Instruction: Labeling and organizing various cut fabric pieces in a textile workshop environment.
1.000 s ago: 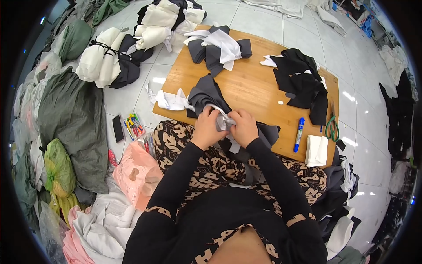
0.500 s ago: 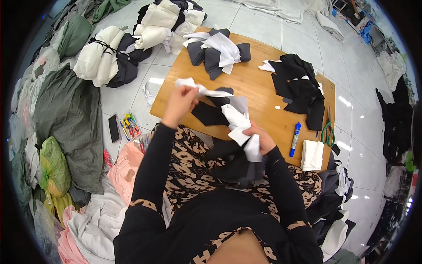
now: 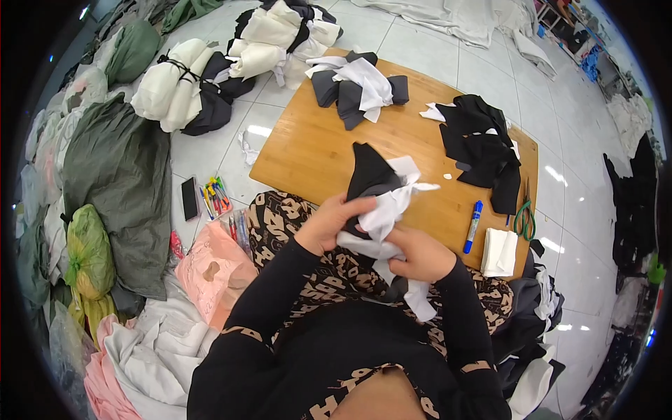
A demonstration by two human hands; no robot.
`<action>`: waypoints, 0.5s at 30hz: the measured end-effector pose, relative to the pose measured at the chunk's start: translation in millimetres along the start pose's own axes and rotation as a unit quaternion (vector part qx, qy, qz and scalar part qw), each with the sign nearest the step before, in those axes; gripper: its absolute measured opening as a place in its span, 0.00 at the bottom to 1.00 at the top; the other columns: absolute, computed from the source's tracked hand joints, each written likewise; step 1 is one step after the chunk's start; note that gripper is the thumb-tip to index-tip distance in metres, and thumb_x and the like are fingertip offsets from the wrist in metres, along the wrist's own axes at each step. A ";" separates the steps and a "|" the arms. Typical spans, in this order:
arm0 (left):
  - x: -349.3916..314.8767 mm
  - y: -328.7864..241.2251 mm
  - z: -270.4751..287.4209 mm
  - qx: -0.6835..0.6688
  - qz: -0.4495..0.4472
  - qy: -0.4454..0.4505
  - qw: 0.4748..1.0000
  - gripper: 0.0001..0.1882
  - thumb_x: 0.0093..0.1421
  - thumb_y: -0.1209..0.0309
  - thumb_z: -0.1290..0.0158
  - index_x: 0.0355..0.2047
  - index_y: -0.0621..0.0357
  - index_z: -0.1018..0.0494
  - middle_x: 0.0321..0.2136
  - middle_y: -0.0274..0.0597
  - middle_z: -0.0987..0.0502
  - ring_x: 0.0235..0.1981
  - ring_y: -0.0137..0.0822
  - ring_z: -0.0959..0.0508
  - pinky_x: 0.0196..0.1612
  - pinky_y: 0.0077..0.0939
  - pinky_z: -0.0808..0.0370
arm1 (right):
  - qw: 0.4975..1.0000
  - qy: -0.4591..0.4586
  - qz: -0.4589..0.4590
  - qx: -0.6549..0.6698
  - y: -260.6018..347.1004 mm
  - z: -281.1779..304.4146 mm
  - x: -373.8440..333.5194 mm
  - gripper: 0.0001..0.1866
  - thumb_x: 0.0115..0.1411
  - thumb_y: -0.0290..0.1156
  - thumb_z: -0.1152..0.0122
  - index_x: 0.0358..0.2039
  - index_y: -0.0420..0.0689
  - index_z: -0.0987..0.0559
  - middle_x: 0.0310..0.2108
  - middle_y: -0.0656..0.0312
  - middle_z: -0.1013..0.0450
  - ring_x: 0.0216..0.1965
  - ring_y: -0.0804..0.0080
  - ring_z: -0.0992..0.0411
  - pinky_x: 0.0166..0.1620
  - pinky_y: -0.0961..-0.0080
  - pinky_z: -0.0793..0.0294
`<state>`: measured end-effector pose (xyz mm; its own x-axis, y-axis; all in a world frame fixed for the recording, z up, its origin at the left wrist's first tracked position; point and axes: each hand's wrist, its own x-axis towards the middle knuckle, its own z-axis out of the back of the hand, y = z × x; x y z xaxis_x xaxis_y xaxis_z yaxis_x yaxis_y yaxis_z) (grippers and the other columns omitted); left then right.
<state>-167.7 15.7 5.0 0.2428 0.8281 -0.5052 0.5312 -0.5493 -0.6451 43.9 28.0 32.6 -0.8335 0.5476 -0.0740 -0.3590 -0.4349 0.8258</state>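
Left hand (image 3: 329,225) and right hand (image 3: 424,256) hold the cloth (image 3: 382,215), white ends (image 3: 420,303) seemingly untied; black pieces (image 3: 490,150) lie loose on the table (image 3: 301,143).

Right fingers (image 3: 407,241) partly hidden by white cloth (image 3: 381,218)

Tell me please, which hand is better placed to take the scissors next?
Probably the right hand: it is nearer the scissors at the right of the table. The left hand is farther. Both hold black and white fabric, so the right would need freeing first.
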 end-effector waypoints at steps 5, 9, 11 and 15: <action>-7.2 60.7 12.3 -0.080 0.030 -0.016 0.996 0.16 0.63 0.66 0.49 0.47 0.62 0.29 0.37 0.39 0.22 0.38 0.31 0.21 0.41 0.29 0.23 | 0.990 0.075 -0.052 -0.111 23.0 -0.8 -18.8 0.37 0.44 0.25 0.40 0.58 0.54 0.34 0.44 0.50 0.29 0.37 0.45 0.26 0.41 0.55 0.26; -11.0 68.5 6.9 -0.280 0.077 -0.019 0.957 0.20 0.66 0.60 0.57 0.48 0.64 0.30 0.43 0.49 0.23 0.44 0.41 0.22 0.51 0.39 0.25 | 0.985 0.067 -0.070 -0.139 34.6 0.3 -28.5 0.44 0.42 0.24 0.37 0.62 0.54 0.40 0.43 0.50 0.30 0.35 0.48 0.26 0.37 0.58 0.24; -22.7 52.4 -16.4 -0.285 0.032 0.013 0.958 0.20 0.65 0.59 0.54 0.48 0.63 0.29 0.42 0.46 0.23 0.44 0.40 0.21 0.48 0.39 0.24 | 0.978 0.020 -0.078 -0.190 40.9 -0.5 -29.6 0.44 0.43 0.25 0.37 0.62 0.46 0.42 0.43 0.48 0.33 0.33 0.49 0.25 0.34 0.61 0.24; -19.3 68.5 -4.7 -0.124 0.037 -0.048 0.990 0.17 0.64 0.66 0.51 0.46 0.68 0.29 0.40 0.46 0.23 0.41 0.38 0.21 0.44 0.35 0.22 | 0.976 0.019 -0.084 -0.200 41.3 -14.5 -33.5 0.50 0.42 0.25 0.36 0.66 0.47 0.48 0.52 0.41 0.40 0.30 0.45 0.26 0.33 0.60 0.23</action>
<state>-132.2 -37.4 -26.7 0.2171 0.7651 -0.6062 0.7011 -0.5543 -0.4486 50.9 -18.7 61.0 -0.7614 0.6113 -0.2158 -0.6204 -0.5906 0.5160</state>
